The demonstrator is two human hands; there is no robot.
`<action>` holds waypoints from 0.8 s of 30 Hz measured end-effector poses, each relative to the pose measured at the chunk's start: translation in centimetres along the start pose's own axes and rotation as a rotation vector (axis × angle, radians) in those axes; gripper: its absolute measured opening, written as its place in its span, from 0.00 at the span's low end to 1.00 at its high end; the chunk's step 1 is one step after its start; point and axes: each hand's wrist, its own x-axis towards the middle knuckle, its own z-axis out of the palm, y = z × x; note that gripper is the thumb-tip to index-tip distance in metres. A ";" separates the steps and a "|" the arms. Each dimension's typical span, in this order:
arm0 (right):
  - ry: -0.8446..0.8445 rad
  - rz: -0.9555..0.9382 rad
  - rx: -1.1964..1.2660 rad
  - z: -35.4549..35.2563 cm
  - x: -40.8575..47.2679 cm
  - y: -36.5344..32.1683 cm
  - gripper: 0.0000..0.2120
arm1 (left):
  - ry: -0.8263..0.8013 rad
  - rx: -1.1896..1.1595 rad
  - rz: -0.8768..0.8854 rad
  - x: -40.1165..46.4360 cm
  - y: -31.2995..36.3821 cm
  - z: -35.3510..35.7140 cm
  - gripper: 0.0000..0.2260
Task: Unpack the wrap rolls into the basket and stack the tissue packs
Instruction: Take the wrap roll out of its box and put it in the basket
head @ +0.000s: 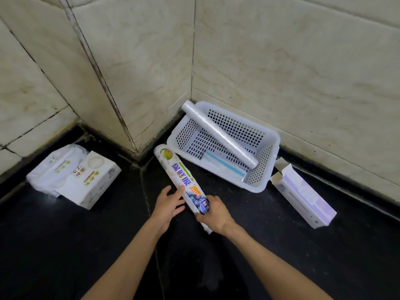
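A wrap roll in a printed wrapper (175,169) points away from me, just left of the white perforated basket (268,135). My right hand (213,215) grips its near end. My left hand (168,204) is against its left side with the fingers spread and the thumb on the wrapper. Inside the basket a bare clear wrap roll (218,133) lies diagonally, its far end resting on the rim, with a flat blue-and-white packet (225,165) beneath it. Tissue packs (73,174) lie together at the left by the wall.
An empty pale purple carton (303,191) with its flap open lies on the black floor to the right of the basket. Tiled walls form a corner behind the basket and a jutting edge between the basket and the tissue packs.
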 end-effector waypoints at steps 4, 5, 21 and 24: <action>-0.027 -0.156 -0.059 -0.3 -2.2 0.7 0.29 | 0.011 -0.125 -0.023 -1.0 -0.5 0.2 0.25; -0.051 -0.180 -0.038 -0.5 -2.7 0.9 0.30 | 0.012 -0.139 -0.022 -1.2 -0.7 -0.1 0.24; -0.141 -0.148 0.809 -4.4 -6.3 0.0 0.12 | -0.249 0.235 0.385 -6.9 1.5 0.9 0.17; -0.207 -0.157 0.960 -5.2 -7.4 1.0 0.16 | -0.257 0.249 0.382 -7.4 1.3 1.8 0.18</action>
